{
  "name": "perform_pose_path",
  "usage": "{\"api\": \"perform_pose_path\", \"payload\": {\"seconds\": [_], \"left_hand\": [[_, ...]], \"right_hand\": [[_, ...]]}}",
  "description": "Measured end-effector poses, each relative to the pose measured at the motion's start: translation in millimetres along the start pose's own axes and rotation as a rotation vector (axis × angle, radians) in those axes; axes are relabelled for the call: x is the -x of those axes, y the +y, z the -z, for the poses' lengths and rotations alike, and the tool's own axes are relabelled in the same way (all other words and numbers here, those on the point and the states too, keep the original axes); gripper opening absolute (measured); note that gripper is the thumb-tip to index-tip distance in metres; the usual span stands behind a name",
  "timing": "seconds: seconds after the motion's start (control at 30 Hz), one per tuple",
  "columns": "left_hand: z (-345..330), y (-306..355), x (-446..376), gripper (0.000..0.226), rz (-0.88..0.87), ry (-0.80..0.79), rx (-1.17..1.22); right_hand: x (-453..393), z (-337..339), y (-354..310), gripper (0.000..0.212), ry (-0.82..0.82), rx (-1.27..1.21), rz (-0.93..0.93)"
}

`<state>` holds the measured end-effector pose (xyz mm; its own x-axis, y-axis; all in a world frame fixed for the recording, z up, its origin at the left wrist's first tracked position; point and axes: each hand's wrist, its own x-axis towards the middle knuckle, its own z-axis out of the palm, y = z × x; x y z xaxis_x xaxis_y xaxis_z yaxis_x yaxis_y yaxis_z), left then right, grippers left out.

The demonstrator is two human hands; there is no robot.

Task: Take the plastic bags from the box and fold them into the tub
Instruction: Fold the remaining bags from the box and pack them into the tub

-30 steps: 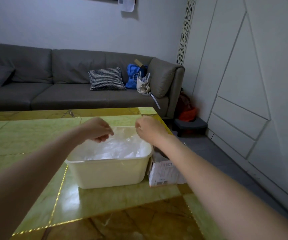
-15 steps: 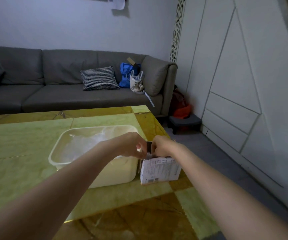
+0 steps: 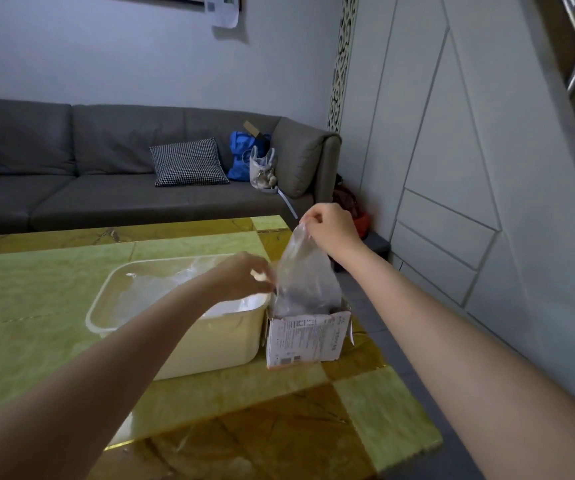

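The right hand point(image 3: 331, 227) pinches a clear plastic bag point(image 3: 305, 275) half out of the box point(image 3: 305, 341) beside the tub point(image 3: 210, 344). The left hand point(image 3: 244, 275) pinches its lower edge. Best to lift straight up, so the box stays put.

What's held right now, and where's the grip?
Right hand pinches the clear plastic bag by its top edge; left hand pinches its left side edge.

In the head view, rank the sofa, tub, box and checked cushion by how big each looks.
Largest to smallest as they look:
1. sofa, though it stands farthest from the camera
2. tub
3. box and checked cushion: too alike to rank, and the box is much nearer, partly hidden by the bag.
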<state>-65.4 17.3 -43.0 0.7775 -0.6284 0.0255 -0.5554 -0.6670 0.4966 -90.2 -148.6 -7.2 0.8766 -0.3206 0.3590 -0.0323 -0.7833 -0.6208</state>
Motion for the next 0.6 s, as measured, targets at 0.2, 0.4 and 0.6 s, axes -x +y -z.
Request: {"api": "perform_pose_path", "payload": {"seconds": [0.2,0.4,0.6], "left_hand": [[23,23,11,0.057,0.108,0.045,0.716],[34,16,16,0.011,0.208,0.346,0.791],[55,4,22,0.007,0.311,0.421,0.911]], "right_hand": [[2,7,-22,0.023,0.119,-0.297,0.038],[5,7,-23,0.019,0.173,-0.389,0.081],[8,4,-22,0.024,-0.001,-0.432,-0.059]]}}
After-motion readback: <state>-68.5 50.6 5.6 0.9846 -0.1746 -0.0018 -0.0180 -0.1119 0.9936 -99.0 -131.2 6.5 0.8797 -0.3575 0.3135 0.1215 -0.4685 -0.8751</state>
